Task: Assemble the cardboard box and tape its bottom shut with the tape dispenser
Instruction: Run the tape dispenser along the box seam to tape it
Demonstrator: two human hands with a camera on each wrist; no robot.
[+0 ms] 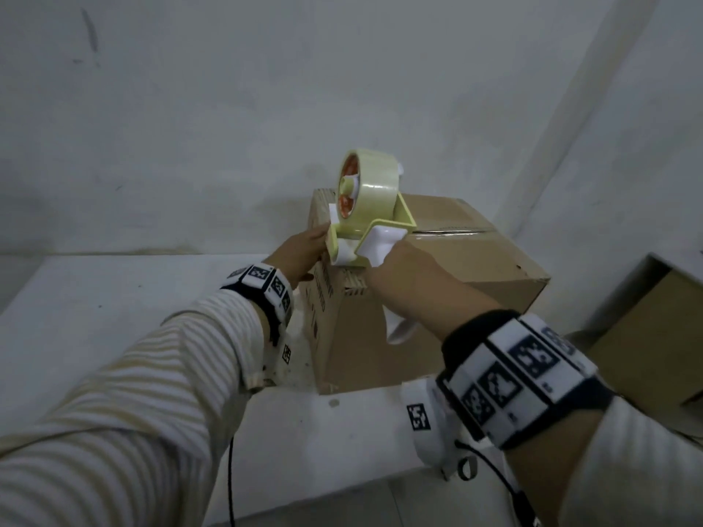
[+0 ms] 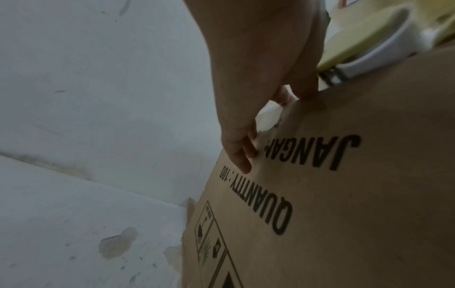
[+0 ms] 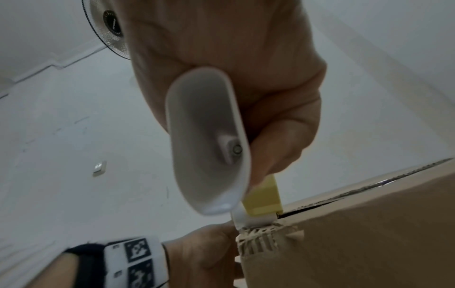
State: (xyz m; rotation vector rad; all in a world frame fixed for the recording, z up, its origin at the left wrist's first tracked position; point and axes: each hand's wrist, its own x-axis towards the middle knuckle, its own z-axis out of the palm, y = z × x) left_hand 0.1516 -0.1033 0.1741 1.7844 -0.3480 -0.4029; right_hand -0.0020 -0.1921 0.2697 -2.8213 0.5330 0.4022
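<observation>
Cardboard box (image 1: pixel 437 283), brown and printed in black with "QUANTITY : 100" on one side, is seen standing on a white surface (image 1: pixel 114 321) close to a white wall (image 1: pixel 266 89), its flaps folded flat on the upper face with a glossy strip laid along the centre seam (image 1: pixel 449 232). A pale yellow tape dispenser (image 1: pixel 369 218), loaded with a roll of clear tape (image 1: pixel 374 184), is tipped against the near top edge of the box, where the corrugated cardboard is torn and frayed.

The dispenser's white handle (image 3: pixel 209 140) is gripped by the right hand (image 1: pixel 414 275), the fingers wrapped around it in a fist, as shown plainly in the right wrist view. The left hand (image 1: pixel 300 252) is placed at the box's upper left corner beside the dispenser's front end; in the left wrist view its fingers (image 2: pixel 238 154) are extended and pressed against the printed side panel, nothing being clasped.

Both wrists are fitted with black bands carrying white blocks of black-and-white markers (image 1: pixel 525 374), and a striped long sleeve (image 1: pixel 125 393) is worn on the left arm. A second cardboard box (image 1: pixel 654 329) is visible at the right edge of the head view, apart from the first. A round fan (image 3: pixel 108 29) is caught in the right wrist view, behind the hand.
</observation>
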